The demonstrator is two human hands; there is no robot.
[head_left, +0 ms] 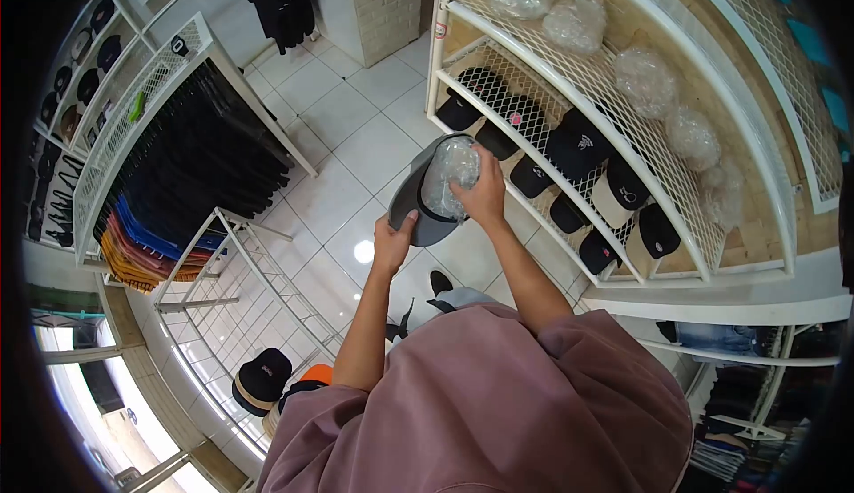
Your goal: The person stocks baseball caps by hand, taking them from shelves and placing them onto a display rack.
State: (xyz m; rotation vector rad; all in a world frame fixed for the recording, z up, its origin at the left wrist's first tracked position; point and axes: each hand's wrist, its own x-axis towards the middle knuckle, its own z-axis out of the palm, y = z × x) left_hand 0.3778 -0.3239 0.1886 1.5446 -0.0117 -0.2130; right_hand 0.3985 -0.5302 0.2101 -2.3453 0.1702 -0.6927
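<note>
A dark grey cap is held in front of the body, its hollow side turned toward my right hand. My left hand grips the cap at its lower left edge, thumb on the near side. Inside the cap sits a ball of clear crumpled plastic. My right hand holds this plastic at its right side, fingers curled over it and thumb pressed on its front.
On the right, a white mesh shelf bears several caps, with several clear plastic balls above. A clothes rack stands at the left. A low white wire rack with hats is at the lower left.
</note>
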